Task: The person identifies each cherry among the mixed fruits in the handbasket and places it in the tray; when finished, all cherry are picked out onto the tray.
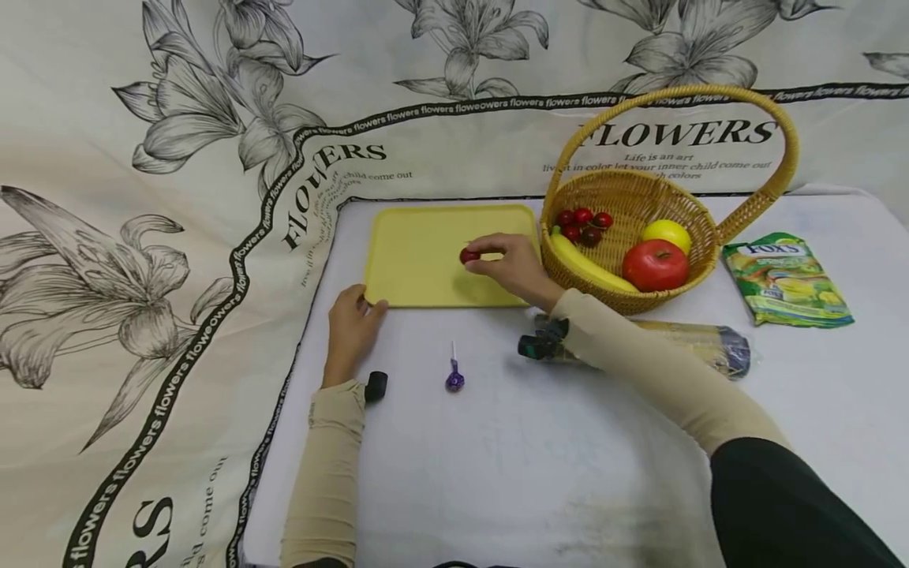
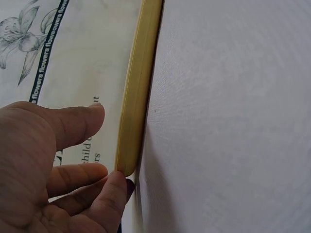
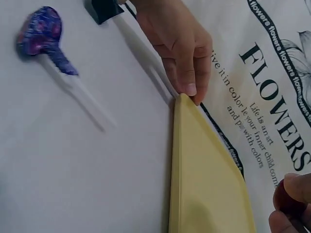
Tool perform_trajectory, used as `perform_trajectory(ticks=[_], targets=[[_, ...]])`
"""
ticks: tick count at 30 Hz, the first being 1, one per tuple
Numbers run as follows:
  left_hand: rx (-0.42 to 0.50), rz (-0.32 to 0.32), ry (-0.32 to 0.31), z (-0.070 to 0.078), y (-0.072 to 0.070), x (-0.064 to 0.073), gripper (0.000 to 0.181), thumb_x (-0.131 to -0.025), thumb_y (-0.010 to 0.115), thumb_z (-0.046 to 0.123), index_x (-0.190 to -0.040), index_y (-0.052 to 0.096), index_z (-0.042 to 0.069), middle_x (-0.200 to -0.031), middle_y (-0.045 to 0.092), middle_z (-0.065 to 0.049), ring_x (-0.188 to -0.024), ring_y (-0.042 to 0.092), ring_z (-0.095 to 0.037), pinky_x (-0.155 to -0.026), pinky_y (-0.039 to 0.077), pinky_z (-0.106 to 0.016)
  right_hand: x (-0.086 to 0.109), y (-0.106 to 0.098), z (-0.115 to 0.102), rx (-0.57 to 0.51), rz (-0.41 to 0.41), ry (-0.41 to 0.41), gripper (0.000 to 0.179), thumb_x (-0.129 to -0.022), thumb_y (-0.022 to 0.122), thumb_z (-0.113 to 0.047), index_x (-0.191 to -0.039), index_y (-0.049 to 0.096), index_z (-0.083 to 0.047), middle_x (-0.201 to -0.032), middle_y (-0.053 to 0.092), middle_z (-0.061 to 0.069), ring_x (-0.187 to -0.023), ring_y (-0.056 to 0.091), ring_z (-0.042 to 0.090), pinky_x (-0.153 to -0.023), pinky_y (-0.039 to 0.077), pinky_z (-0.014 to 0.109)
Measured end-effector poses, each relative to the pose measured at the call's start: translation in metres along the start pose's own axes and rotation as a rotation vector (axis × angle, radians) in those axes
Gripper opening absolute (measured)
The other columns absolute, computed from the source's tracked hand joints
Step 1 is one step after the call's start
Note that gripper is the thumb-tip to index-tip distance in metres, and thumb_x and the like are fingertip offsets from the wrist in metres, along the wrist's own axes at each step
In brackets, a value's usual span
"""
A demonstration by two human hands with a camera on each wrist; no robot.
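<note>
The right hand (image 1: 517, 268) is pinching a red cherry (image 1: 469, 255) between thumb and fingertips, above the right half of the yellow tray (image 1: 419, 252); this light grip is probably limiting bruising. The left hand (image 1: 351, 327), thumb parted from the fingers, is touching the tray's near left corner, likely steadying it. The wicker basket (image 1: 625, 205) is standing just beside the tray's right edge, presumably keeping its fruit (image 1: 655, 265) within reach.

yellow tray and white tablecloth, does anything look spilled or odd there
Nothing looks spilled or damaged on the yellow tray. The white tablecloth has a brownish-grey smudge near the head view's bottom edge, odd against the pale cloth; stain or shadow, I can't tell.
</note>
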State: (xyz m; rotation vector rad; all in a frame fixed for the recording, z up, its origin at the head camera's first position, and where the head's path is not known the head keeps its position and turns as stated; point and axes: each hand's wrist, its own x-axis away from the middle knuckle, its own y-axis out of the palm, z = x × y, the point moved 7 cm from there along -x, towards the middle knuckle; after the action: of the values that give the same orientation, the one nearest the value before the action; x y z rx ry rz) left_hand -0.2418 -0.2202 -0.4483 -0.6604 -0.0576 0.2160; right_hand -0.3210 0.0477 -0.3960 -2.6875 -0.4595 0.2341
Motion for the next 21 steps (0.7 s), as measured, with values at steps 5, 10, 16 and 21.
perform_trajectory(ticks=[5,10,16,21], targets=[[-0.011,-0.007,-0.009,-0.001,0.004,-0.001,0.058,-0.095,0.067,0.024,-0.141,0.048,-0.006,-0.144,0.048,-0.025,-0.131,0.051,-0.035,-0.11,0.048,-0.043,-0.034,0.046,-0.002,0.046,0.036,-0.026,0.028,-0.087,0.077,-0.014,-0.114,0.074,-0.004,-0.119,0.07,0.012,-0.112,0.064,0.025,-0.095,0.058,0.037],[-0.022,-0.014,-0.001,-0.001,0.007,-0.003,0.058,-0.095,0.067,0.025,-0.14,0.049,-0.006,-0.143,0.049,-0.025,-0.131,0.052,-0.034,-0.11,0.048,-0.043,-0.054,0.071,0.002,0.08,0.052,-0.02,0.026,-0.088,0.075,-0.01,-0.112,0.073,-0.001,-0.115,0.072,0.014,-0.11,0.066,0.028,-0.094,0.058,0.037],[-0.039,-0.004,0.015,-0.001,0.003,-0.003,0.058,-0.095,0.068,0.025,-0.14,0.05,-0.006,-0.142,0.05,-0.025,-0.129,0.052,-0.034,-0.109,0.048,-0.043,-0.066,0.084,-0.001,0.099,0.04,-0.001,0.025,-0.089,0.073,-0.005,-0.112,0.072,0.003,-0.115,0.071,0.018,-0.11,0.066,0.03,-0.096,0.057,0.037],[-0.038,-0.004,0.024,0.0,-0.001,-0.002,0.058,-0.095,0.068,0.024,-0.139,0.049,-0.008,-0.143,0.049,-0.025,-0.13,0.052,-0.035,-0.11,0.048,-0.043,-0.069,0.091,0.001,0.144,0.009,0.026,0.021,-0.089,0.072,-0.004,-0.109,0.071,0.002,-0.113,0.071,0.017,-0.11,0.065,0.029,-0.097,0.056,0.037]])
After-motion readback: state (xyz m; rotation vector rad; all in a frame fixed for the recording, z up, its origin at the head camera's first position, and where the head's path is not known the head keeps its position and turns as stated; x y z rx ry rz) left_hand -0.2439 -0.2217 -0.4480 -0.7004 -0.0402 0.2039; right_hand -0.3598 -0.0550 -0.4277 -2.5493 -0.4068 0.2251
